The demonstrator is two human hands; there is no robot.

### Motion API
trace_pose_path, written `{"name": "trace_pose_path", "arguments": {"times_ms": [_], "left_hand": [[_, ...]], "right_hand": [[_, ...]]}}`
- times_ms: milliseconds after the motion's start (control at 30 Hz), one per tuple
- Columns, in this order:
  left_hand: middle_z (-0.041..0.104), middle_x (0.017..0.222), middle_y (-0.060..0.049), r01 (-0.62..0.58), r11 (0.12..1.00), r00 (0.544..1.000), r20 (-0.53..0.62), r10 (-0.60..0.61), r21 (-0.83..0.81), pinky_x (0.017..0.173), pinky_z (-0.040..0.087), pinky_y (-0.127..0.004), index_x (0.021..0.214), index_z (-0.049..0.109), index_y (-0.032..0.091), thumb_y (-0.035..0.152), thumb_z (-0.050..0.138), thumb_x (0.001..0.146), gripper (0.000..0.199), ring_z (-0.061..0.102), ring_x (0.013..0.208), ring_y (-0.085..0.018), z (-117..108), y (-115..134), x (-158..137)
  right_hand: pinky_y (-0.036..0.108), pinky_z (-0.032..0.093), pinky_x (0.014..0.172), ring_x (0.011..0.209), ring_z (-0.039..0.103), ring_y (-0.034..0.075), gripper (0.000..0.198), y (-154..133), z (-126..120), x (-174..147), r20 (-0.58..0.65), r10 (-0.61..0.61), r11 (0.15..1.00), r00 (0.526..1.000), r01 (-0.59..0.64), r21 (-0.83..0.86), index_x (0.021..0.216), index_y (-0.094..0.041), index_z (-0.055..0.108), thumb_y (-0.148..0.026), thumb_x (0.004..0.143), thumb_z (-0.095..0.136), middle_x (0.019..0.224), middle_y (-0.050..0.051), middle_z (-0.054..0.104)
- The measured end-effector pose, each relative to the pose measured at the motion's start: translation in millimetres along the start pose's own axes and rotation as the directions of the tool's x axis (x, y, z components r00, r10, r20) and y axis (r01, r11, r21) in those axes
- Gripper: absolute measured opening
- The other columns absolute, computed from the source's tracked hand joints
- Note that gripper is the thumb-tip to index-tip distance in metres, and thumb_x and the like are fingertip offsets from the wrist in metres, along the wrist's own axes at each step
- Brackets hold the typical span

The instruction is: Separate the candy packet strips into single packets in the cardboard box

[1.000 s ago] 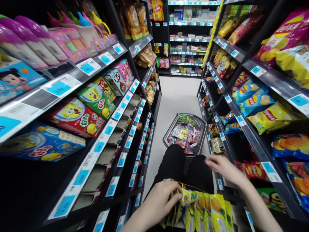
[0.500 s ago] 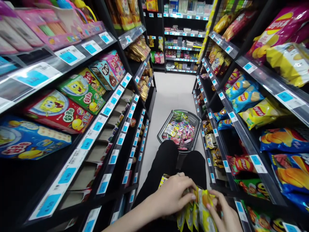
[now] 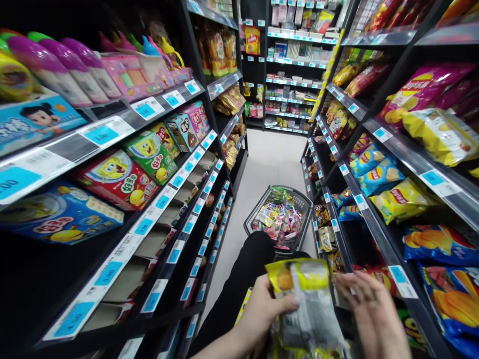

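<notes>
My left hand (image 3: 264,306) grips a yellow and silver snack packet (image 3: 307,309) by its left side, thumb across the front. The packet stands upright above my lap, its back print facing me, and more yellow wrapping shows below it. Just right of it, my right hand (image 3: 377,309) is apart from the packet, blurred, with its fingers stretched out and nothing seen in them. Beside my left wrist, part of a yellow patterned thing (image 3: 244,305) shows; its kind is hidden. A grey shopping basket (image 3: 307,219) full of small colourful packets (image 3: 280,219) stands beyond my knees.
Black shelves line both sides of the narrow aisle. Boxed biscuits (image 3: 116,179) are on the left shelf (image 3: 149,224); chip bags (image 3: 404,199) crowd the right shelf (image 3: 396,234). Pale floor (image 3: 275,157) runs to a stocked back shelf (image 3: 290,87).
My right hand has let go of the yellow packets and moved right. My left hand has raised a packet so its flat side faces me. The head view has tilted up slightly.
</notes>
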State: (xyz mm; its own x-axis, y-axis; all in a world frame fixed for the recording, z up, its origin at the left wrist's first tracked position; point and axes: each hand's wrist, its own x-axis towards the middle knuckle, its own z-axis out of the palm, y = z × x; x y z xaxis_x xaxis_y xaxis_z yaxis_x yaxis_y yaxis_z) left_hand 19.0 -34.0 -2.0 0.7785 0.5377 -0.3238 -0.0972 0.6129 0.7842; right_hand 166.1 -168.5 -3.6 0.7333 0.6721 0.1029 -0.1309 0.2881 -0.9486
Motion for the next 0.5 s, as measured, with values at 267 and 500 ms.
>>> {"name": "trace_pose_path", "arguments": {"times_ms": [267, 500], "left_hand": [[0.069, 0.111, -0.014, -0.078, 0.980, 0.991, -0.122, 0.056, -0.184, 0.092, 0.048, -0.042, 0.116, 0.062, 0.015, 0.035, 0.082, 0.069, 0.055, 0.063, 0.105, -0.033, -9, -4, 0], [0.066, 0.118, -0.006, -0.219, 0.965, 0.969, 0.148, 0.198, 0.142, 0.090, 0.047, -0.034, 0.130, 0.055, 0.031, 0.025, 0.088, 0.060, 0.077, 0.063, 0.106, -0.026, -45, 21, 5]], "right_hand": [[0.035, 0.059, 0.072, 0.087, 0.073, 0.025, 0.072, 62, 37, -45, -0.253, 0.137, 0.967, 0.958, -0.184, -0.173, 0.146, -0.024, 0.030, -0.047, 0.085, 0.063, 0.103, 0.012, 0.075], [0.022, 0.054, 0.059, 0.064, 0.072, 0.019, 0.035, 35, 14, -36, -0.333, -0.103, 0.876, 0.937, -0.073, -0.476, 0.085, -0.022, 0.078, -0.053, 0.069, 0.076, 0.077, 0.006, 0.078]]}}
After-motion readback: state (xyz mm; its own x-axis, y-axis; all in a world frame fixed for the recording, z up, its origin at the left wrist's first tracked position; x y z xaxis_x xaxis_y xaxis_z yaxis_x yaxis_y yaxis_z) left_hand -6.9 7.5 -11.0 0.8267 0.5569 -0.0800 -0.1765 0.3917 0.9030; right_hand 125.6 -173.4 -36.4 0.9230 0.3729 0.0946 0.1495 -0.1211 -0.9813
